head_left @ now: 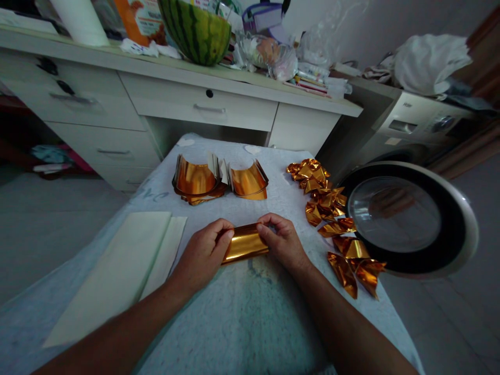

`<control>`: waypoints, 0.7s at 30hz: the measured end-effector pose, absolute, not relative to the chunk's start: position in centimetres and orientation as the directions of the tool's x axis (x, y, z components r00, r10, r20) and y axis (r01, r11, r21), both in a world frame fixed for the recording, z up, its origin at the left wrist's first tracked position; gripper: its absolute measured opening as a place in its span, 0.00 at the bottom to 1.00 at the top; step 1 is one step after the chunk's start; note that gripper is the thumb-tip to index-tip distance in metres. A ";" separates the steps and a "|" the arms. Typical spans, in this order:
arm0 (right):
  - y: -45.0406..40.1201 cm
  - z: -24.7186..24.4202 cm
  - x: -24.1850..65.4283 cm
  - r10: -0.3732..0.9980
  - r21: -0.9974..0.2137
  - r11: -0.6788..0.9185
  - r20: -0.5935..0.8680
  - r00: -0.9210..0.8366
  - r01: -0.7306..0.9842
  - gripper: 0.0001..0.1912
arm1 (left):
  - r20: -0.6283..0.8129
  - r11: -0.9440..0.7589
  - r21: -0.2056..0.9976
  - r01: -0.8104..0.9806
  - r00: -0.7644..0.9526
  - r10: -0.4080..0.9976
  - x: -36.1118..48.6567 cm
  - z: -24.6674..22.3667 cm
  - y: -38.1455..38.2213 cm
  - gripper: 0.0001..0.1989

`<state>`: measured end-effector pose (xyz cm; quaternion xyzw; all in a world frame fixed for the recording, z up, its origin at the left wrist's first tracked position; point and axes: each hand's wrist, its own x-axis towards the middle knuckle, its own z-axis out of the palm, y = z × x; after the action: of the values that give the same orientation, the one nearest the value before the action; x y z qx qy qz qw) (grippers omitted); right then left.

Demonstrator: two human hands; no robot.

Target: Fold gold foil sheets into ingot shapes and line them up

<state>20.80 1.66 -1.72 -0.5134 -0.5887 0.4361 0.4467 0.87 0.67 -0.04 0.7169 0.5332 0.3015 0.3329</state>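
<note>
Gold foil (246,244) bridges left hand (209,250) and right hand (284,241), each grip pinching an end.

Cut watermelon (197,34) on white desk (242,108).

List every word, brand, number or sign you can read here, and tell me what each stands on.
"Haier": on the front of the washing machine.
Control panel markings on that machine: too small to read.
Orange packet on the counter: printed, but too blurred to read.
Gold sheet held between the left hand and right hand: no text visible.
</note>
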 end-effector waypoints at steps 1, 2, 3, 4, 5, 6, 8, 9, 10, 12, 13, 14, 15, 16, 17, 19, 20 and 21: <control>1.7 -1.7 20.8 0.994 -0.969 0.098 0.083 -0.072 0.226 0.09 | 0.076 -0.207 0.798 0.566 0.247 0.966 0.9 0.0 0.7 0.12; 1.6 -1.7 20.8 0.994 -0.965 0.104 0.090 -0.067 0.240 0.09 | 0.074 -0.204 0.797 0.569 0.243 0.967 0.9 0.1 0.7 0.12; 1.6 -1.7 20.7 0.993 -0.960 0.110 0.097 -0.061 0.257 0.09 | 0.071 -0.201 0.795 0.572 0.242 0.968 0.9 0.1 0.6 0.12; 1.6 -1.7 20.7 0.993 -0.955 0.113 0.102 -0.055 0.274 0.09 | 0.070 -0.200 0.793 0.575 0.241 0.968 0.9 0.2 0.6 0.12; 1.5 -1.8 20.7 0.993 -0.950 0.113 0.104 -0.049 0.292 0.08 | 0.071 -0.202 0.790 0.579 0.242 0.968 0.8 0.2 0.6 0.12; 1.4 -1.8 20.6 0.994 -0.944 0.110 0.101 -0.045 0.311 0.08 | 0.073 -0.207 0.785 0.583 0.244 0.967 0.8 0.2 0.6 0.12; 1.3 -2.0 20.5 0.996 -0.934 0.094 0.086 -0.039 0.345 0.08 | 0.087 -0.225 0.774 0.592 0.253 0.964 0.8 0.2 0.6 0.12; 1.2 -2.0 20.4 0.996 -0.931 0.085 0.076 -0.039 0.356 0.07 | 0.094 -0.235 0.767 0.596 0.258 0.962 0.8 0.1 0.6 0.12; 1.1 -2.0 20.3 0.997 -0.928 0.076 0.066 -0.039 0.364 0.07 | 0.100 -0.244 0.760 0.602 0.261 0.960 0.8 0.1 0.5 0.12; 0.9 -2.0 20.1 0.998 -0.918 0.067 0.056 -0.037 0.391 0.07 | 0.099 -0.249 0.743 0.622 0.265 0.959 0.8 0.0 0.5 0.11; 0.8 -2.0 20.0 0.998 -0.904 0.068 0.058 -0.035 0.421 0.07 | 0.093 -0.248 0.731 0.636 0.267 0.959 0.8 -0.1 0.5 0.11; 0.7 -1.9 19.8 0.997 -0.883 0.072 0.063 -0.034 0.463 0.07 | 0.085 -0.247 0.715 0.654 0.270 0.959 0.8 -0.2 0.5 0.11; 0.7 -1.7 19.7 0.997 -0.854 0.077 0.069 -0.035 0.515 0.07 | 0.078 -0.250 0.694 0.675 0.275 0.958 0.8 -0.3 0.5 0.11; 0.7 -1.6 19.6 0.997 -0.819 0.082 0.073 -0.038 0.568 0.07 | 0.074 -0.258 0.667 0.699 0.282 0.956 0.8 -0.4 0.5 0.12; 0.7 -1.5 19.5 0.996 -0.785 0.086 0.074 -0.044 0.614 0.07 | 0.075 -0.271 0.634 0.724 0.291 0.954 0.8 -0.5 0.6 0.12; 0.7 -1.3 19.3 0.995 -0.727 0.096 0.076 -0.059 0.680 0.08 | 0.084 -0.296 0.558 0.775 0.303 0.949 0.7 -0.8 0.8 0.11; 0.7 -1.2 19.2 0.995 -0.704 0.103 0.080 -0.066 0.703 0.08 | 0.089 -0.306 0.520 0.797 0.306 0.948 0.7 -1.0 0.9 0.10; 0.7 -1.2 19.1 0.994 -0.684 0.111 0.087 -0.071 0.721 0.08 | 0.093 -0.312 0.487 0.816 0.307 0.947 0.6 -1.1 1.0 0.10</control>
<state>19.09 0.72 -1.19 -0.6211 -0.6904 0.2425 0.2808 0.62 1.03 -1.09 0.7886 0.5590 0.1847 0.1778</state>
